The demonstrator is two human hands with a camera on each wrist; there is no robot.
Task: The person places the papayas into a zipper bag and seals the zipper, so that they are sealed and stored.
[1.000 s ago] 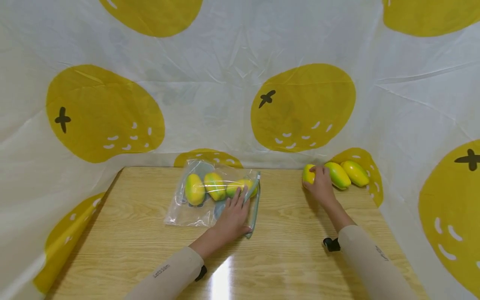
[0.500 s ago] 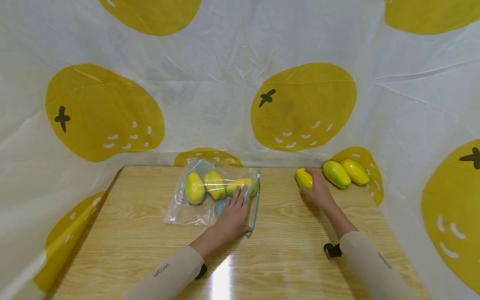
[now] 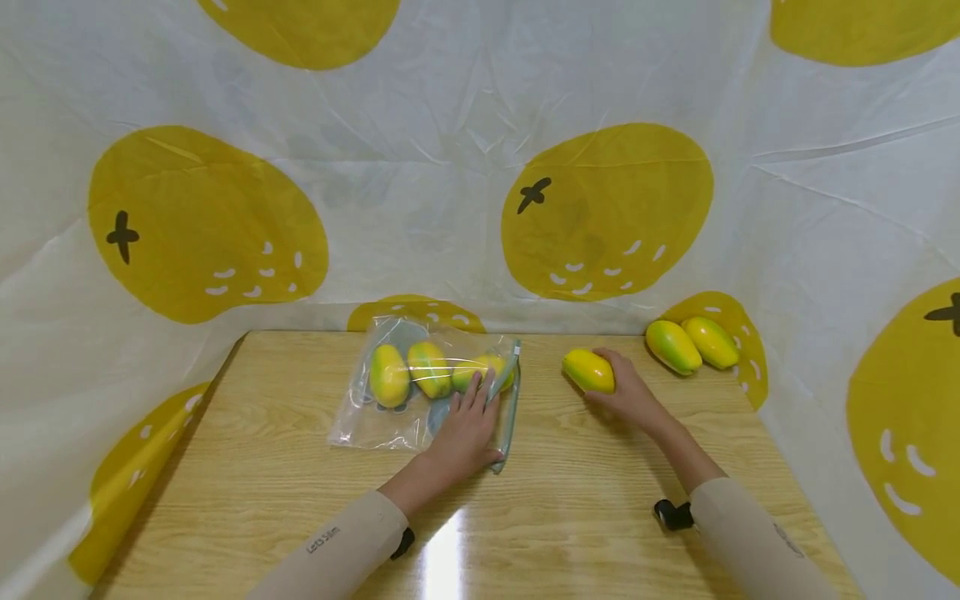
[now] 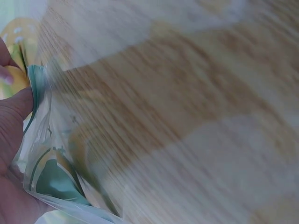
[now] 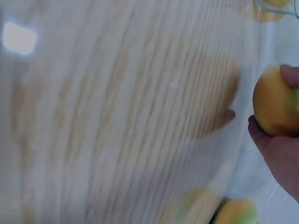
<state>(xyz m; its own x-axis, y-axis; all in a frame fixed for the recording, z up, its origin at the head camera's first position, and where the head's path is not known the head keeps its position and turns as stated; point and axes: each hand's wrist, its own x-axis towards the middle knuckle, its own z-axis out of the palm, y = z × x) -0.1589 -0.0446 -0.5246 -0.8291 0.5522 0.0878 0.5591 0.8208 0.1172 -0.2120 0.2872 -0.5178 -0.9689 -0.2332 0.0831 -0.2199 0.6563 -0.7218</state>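
Observation:
In the head view, my right hand (image 3: 626,392) grips a yellow-green mango (image 3: 588,370) by its right end, above the table's right half. The right wrist view shows thumb and fingers round this mango (image 5: 275,100). My left hand (image 3: 467,429) lies on a clear zip bag (image 3: 367,433), fingers stretched over its upper layer near the mouth. The bag's green zip strip (image 3: 508,433) faces right and its mouth stands parted. In the left wrist view, the thumb (image 4: 21,102) touches the zip strip (image 4: 35,79). Inside the bag are three mangoes (image 3: 390,377).
Two more mangoes, a front one (image 3: 672,347) and a rear one (image 3: 711,342), lie together at the table's back right corner. A white cloth (image 3: 450,217) with printed yellow fruit hangs behind and along both sides of the wooden table (image 3: 555,517).
My right hand has carried the mango leftward and slightly nearer, away from the two at the back right. The mango has turned to lie more sideways. My left hand and the bag have stayed put.

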